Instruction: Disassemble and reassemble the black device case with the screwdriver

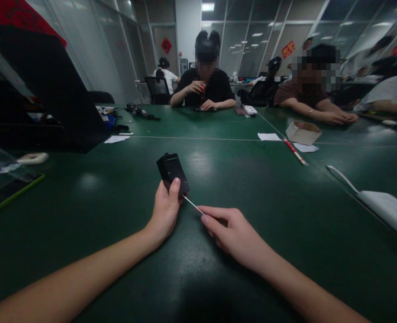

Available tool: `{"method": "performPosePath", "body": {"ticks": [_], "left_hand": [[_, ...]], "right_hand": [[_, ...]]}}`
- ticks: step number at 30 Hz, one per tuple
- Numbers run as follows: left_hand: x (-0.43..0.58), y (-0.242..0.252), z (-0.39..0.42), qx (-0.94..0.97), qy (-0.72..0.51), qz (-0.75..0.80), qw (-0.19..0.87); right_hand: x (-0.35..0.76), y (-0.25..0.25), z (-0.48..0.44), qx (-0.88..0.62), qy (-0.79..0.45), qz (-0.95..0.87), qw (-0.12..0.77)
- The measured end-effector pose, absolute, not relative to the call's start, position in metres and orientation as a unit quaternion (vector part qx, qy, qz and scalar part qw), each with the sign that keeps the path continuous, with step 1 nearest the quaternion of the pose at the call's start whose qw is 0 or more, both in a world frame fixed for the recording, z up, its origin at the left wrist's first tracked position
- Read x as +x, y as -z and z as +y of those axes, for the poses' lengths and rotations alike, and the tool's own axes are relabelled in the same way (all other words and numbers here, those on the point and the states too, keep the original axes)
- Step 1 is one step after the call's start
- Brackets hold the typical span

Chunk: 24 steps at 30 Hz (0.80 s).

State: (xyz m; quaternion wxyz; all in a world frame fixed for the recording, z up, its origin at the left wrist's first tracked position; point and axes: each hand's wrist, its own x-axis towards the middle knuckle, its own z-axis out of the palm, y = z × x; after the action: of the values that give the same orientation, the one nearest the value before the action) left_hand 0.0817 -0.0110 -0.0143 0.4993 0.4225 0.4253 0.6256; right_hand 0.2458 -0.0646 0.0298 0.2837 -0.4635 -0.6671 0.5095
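Note:
In the head view my left hand (165, 208) is wrapped round a small black box (173, 172), with the thumb along its near side. The box is tilted above the green table and has a small knob on its top end. My right hand (230, 229) pinches a thin metal rod (193, 205) between thumb and forefinger. The rod's far tip meets the lower right corner of the box, by my left thumb. Whether it enters the box I cannot tell. The rod's near end is hidden in my right hand.
The green table (100, 264) spreads under both hands. On the right lie a white device (386, 208) with a cord, a small open carton (303, 133) and a red-and-white stick (295, 151). A large black panel (50, 89) stands left. Across the table, a person (203, 85) holds something red.

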Motion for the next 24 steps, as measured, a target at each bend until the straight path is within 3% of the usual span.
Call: {"method": "performPosePath", "body": {"ticks": [2, 5, 8, 13, 15, 20, 22, 24], "left_hand": [[0.086, 0.012, -0.014, 0.385, -0.637, 0.392, 0.541], [0.090, 0.010, -0.016, 0.332, -0.626, 0.366, 0.603], [0.090, 0.008, -0.016, 0.296, -0.620, 0.363, 0.630], [0.088, 0.008, -0.013, 0.273, -0.629, 0.363, 0.631], [0.088, 0.007, -0.013, 0.266, -0.601, 0.340, 0.673], [0.086, 0.001, -0.015, 0.200, -0.469, 0.256, 0.821], [0.084, 0.000, -0.015, 0.183, -0.460, 0.241, 0.835], [0.081, 0.001, -0.014, 0.182, -0.468, 0.241, 0.830]], "right_hand": [[0.245, -0.028, -0.062, -0.430, -0.692, -0.507, 0.281], [0.245, -0.024, -0.060, -0.403, -0.762, -0.415, 0.291], [0.248, -0.021, -0.060, -0.442, -0.652, -0.534, 0.308], [0.251, -0.020, -0.062, -0.425, -0.317, -0.776, 0.343], [0.246, -0.016, -0.063, -0.420, -0.306, -0.775, 0.360], [0.236, -0.009, -0.064, -0.451, -0.466, -0.684, 0.334], [0.242, -0.011, -0.063, -0.452, -0.431, -0.710, 0.324], [0.252, -0.015, -0.061, -0.441, -0.306, -0.780, 0.323]]}}
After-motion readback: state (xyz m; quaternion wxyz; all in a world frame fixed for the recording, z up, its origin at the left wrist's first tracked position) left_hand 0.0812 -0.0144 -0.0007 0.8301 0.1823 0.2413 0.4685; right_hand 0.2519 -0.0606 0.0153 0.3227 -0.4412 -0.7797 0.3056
